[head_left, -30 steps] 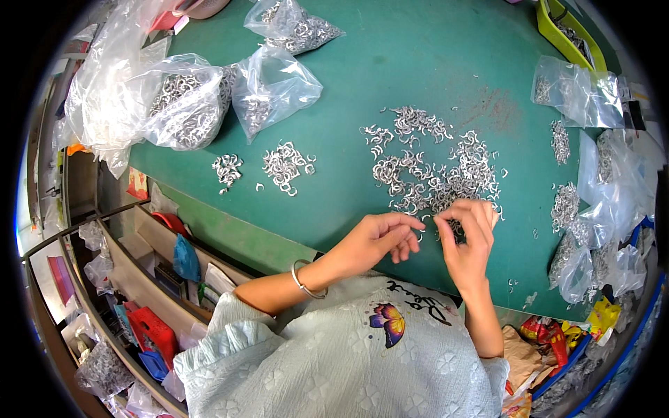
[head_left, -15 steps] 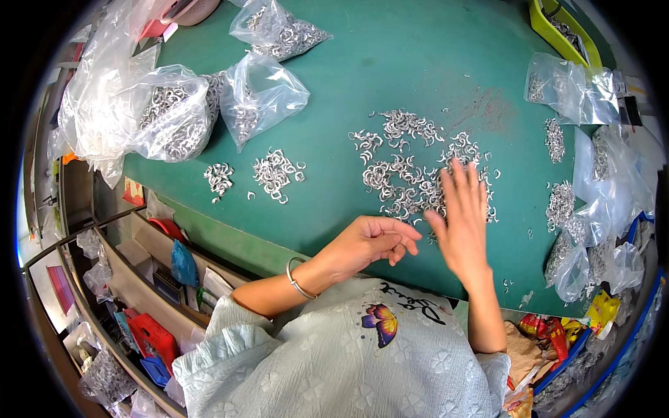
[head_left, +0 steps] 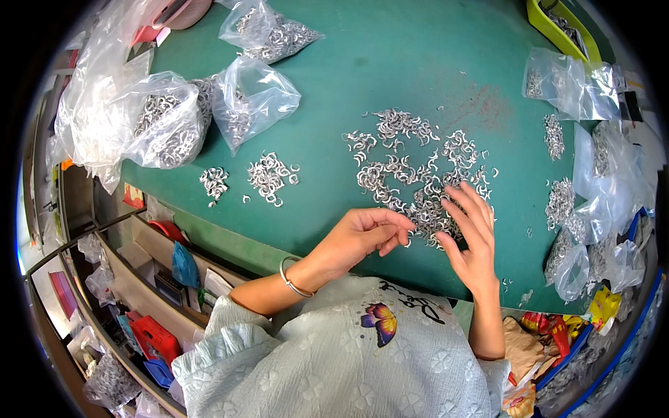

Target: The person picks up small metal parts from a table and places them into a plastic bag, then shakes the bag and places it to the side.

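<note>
Small silver C-shaped metal pieces lie in a loose, spread pile on the green table in front of me. Over the pile's near right part is my right hand, open, its fingers spread and bent a little among the pieces. At the near left edge of the pile my left hand is closed, thumb and fingers drawn together. Whatever its fingertips pinch, if anything, is too small to make out. Two smaller heaps of the same pieces, one heap larger than the other heap, lie to the left.
Clear plastic bags of metal pieces stand at the back left. On the right edge are more bags and small heaps. A yellow-green bin sits at the far right. Below the table's left edge are cluttered shelves.
My right hand has pulled back toward me and its fingers have bent more. Pieces have been drawn nearer, close to my left fingertips. The left hand has shifted slightly left.
</note>
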A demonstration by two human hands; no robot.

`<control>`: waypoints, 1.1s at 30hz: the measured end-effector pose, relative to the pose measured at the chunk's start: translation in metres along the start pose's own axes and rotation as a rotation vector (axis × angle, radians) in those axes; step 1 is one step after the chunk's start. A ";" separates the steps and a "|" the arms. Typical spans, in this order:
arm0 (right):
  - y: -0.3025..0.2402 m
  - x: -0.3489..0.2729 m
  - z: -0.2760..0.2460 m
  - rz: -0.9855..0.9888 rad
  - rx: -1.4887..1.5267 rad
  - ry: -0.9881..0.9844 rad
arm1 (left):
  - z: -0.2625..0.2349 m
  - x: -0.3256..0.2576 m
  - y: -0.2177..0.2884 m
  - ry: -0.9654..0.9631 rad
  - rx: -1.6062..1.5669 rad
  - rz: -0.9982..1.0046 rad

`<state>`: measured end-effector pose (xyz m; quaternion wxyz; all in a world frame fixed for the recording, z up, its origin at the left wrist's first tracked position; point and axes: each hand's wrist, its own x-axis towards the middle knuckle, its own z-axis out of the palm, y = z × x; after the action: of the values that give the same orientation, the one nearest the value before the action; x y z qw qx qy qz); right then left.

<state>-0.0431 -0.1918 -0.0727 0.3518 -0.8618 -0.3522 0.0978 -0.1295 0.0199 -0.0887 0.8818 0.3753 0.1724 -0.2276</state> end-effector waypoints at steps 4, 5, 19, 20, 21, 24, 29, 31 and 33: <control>0.004 0.003 0.000 0.047 -0.311 -0.086 | 0.000 0.001 0.000 -0.013 0.058 -0.001; 0.009 -0.003 -0.001 0.047 -0.337 -0.042 | 0.000 0.001 0.001 -0.016 0.066 0.003; -0.005 0.005 0.009 -0.031 -0.288 -0.149 | -0.001 0.002 0.011 0.024 0.113 0.020; -0.002 0.006 0.008 0.017 -0.238 -0.107 | -0.003 0.001 0.011 0.034 0.114 0.041; 0.001 0.007 0.006 0.064 -0.187 -0.065 | -0.004 0.001 0.013 0.035 0.106 0.052; -0.011 0.038 0.009 0.020 -0.135 -0.012 | -0.006 0.003 0.018 0.033 0.098 0.070; -0.005 0.101 0.039 -0.122 -0.260 -0.099 | -0.006 0.005 0.021 0.040 0.101 0.074; -0.009 0.097 0.034 -0.119 -0.311 -0.224 | -0.009 0.004 0.022 0.057 0.109 0.073; -0.012 0.084 0.025 -0.109 -0.349 -0.353 | -0.013 0.002 0.022 0.071 0.101 0.078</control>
<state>0.0015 -0.1151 -0.0766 0.1358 -0.8587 -0.4657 0.1653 -0.1178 0.0425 -0.0854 0.8633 0.4334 0.1772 -0.1882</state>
